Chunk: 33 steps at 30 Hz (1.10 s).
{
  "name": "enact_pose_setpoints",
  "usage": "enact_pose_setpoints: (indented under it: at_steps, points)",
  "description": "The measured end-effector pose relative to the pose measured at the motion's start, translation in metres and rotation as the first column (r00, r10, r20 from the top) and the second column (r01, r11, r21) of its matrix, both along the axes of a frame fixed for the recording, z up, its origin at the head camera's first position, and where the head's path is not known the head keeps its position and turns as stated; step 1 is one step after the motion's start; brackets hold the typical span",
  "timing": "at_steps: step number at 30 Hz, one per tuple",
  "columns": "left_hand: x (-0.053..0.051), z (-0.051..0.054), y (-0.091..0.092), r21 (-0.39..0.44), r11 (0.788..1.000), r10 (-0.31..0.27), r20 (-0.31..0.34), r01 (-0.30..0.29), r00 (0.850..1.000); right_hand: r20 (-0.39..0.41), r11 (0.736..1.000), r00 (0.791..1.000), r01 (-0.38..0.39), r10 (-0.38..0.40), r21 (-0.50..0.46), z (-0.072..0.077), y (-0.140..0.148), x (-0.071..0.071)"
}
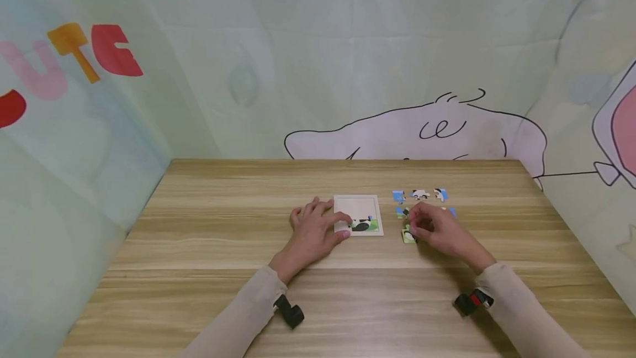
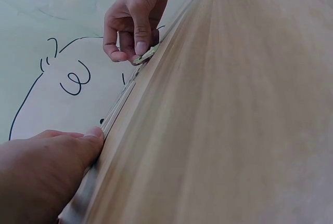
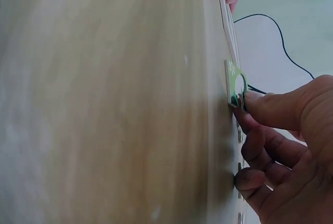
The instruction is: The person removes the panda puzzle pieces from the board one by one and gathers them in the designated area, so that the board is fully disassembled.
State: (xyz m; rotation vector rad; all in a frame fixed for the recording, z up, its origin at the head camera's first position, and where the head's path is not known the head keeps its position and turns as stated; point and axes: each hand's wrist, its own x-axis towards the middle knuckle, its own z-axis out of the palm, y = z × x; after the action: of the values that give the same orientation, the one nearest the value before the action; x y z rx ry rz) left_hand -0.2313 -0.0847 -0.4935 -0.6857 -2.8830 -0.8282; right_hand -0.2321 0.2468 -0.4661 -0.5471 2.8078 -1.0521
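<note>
A square white puzzle tray (image 1: 380, 215) lies on the table, with joined panda pieces (image 1: 364, 225) along its lower part. My left hand (image 1: 313, 233) rests at the tray's left side, fingers spread. Its index finger reaches over the pieces and its thumb is by the near edge. To the right of the tray, my right hand (image 1: 444, 232) pinches a green puzzle piece (image 1: 408, 235) between thumb and fingers. The right wrist view shows this piece (image 3: 232, 81) tilted up on edge, with part of it behind the thumb.
Loose puzzle pieces (image 1: 419, 195) lie in rows beyond the right hand, some partly covered by it. The wooden table (image 1: 223, 209) meets a printed cloth backdrop (image 1: 298, 70) at its far edge. Black wrist cameras (image 1: 290, 312) sit on both sleeves.
</note>
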Motion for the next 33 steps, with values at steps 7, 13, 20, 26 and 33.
enact_pose_setpoints:
  at_steps: [7,13,20,26,33]
  points:
    - [-0.001,0.0,0.0,-0.007,1.0,0.002,0.006,-0.002,1.0,-0.055,0.998,0.998,-0.024,0.027,0.052,0.001,-0.005,0.002]
    - [-0.001,0.0,0.001,-0.006,1.0,0.008,0.015,-0.008,1.0,-0.075,0.998,0.996,-0.041,0.045,0.054,0.003,-0.013,-0.001]
    - [0.0,0.002,0.0,-0.002,1.0,0.008,0.016,-0.008,1.0,-0.027,0.996,0.996,-0.083,0.084,0.023,0.009,-0.038,-0.01]
    - [-0.001,0.0,-0.001,-0.004,1.0,0.004,0.007,-0.004,1.0,-0.004,0.988,0.988,-0.156,0.156,-0.001,0.006,-0.062,-0.02]
    - [-0.002,-0.001,-0.001,-0.012,1.0,-0.005,-0.01,0.005,1.0,0.057,0.983,0.982,-0.18,0.178,0.033,0.006,-0.075,-0.026]
